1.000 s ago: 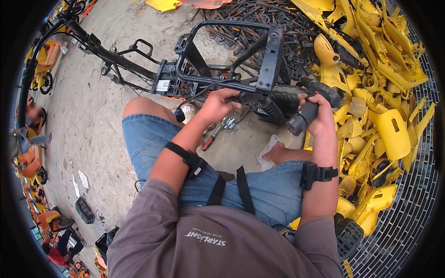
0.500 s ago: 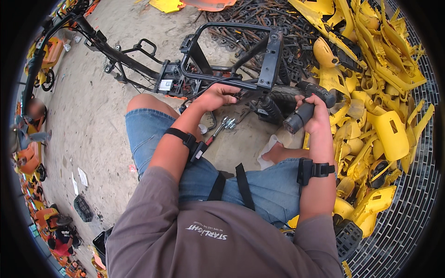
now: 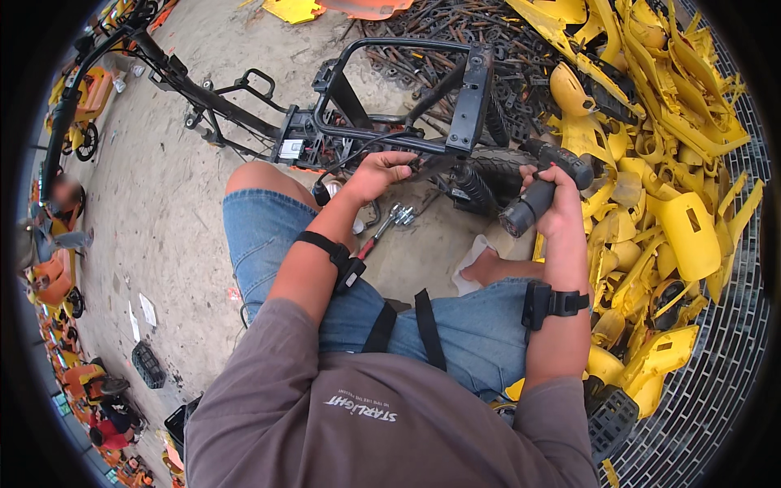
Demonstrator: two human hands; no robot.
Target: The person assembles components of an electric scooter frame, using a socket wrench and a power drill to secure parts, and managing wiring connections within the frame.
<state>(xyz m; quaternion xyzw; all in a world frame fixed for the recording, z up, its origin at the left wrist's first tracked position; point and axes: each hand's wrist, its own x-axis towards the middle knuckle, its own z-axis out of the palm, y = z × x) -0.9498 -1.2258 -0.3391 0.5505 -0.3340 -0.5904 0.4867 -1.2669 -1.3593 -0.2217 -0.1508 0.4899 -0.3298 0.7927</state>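
A black cordless drill is gripped in my right hand, its chuck end beside the rear tyre. Under the seat rail of a bare black scooter frame, my left hand has its thumb and fingers drawn together. A dark piece partly shows at those fingertips, too hidden to name. A black shock absorber stands between my two hands. Below my left hand, a ratchet wrench with a red and black handle lies on the floor, with shiny sockets by its head.
Yellow plastic body panels are heaped on the right. Rusty and black metal parts lie piled behind the frame. A black crate sits on the concrete floor at left. Farther left are orange scooters and other people.
My left hand has shifted slightly left along the underside of the frame. The drill stays in my right hand, nearly in the same place, turned slightly.
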